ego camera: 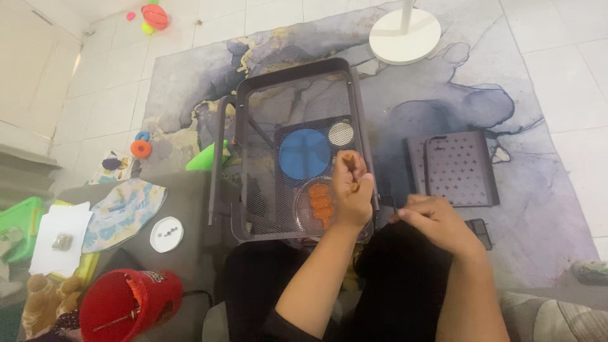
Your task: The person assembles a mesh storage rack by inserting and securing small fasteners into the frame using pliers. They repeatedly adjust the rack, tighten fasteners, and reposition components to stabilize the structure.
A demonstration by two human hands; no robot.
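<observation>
My left hand (352,193) rests over the right rim of a grey mesh metal cart (297,95) and pinches a small brownish piece (352,166) between its fingertips. Under that hand lies a clear round container of orange pieces (318,201). A blue round lid (304,154) and a small white round lid (341,133) sit on a dark mesh panel inside the cart. My right hand (437,223) is just right of the cart, its fingers closed on a thin black bent tool (388,203) that points toward the cart's rim.
A grey perforated panel (459,168) lies on the marbled rug (443,107), with a dark phone (480,232) near it. A white round stand base (405,35) is at the back. At left are a white lid with small parts (166,234), a red cap (130,303) and toys (140,149).
</observation>
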